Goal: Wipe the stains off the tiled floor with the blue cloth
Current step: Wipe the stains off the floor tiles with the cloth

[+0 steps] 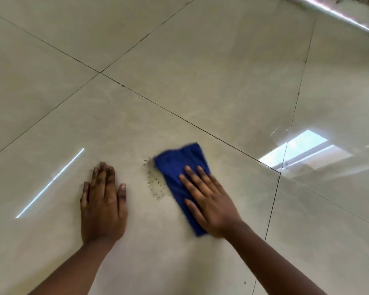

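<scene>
Right hand (209,201) flat, pressing blue cloth (177,165); left hand (102,207) flat on tiled floor (179,81).

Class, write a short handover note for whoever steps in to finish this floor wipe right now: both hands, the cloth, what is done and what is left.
Left hand: flat on the tiled floor, holding nothing.
Right hand: fingers straight, pressing the blue cloth against the tile.
Stain: dark speckled patch at the cloth's left edge, between the two hands.
Done: cloth is down beside the stain.
Left: wipe the speckles away; a small dark spot sits near the right forearm.
</scene>
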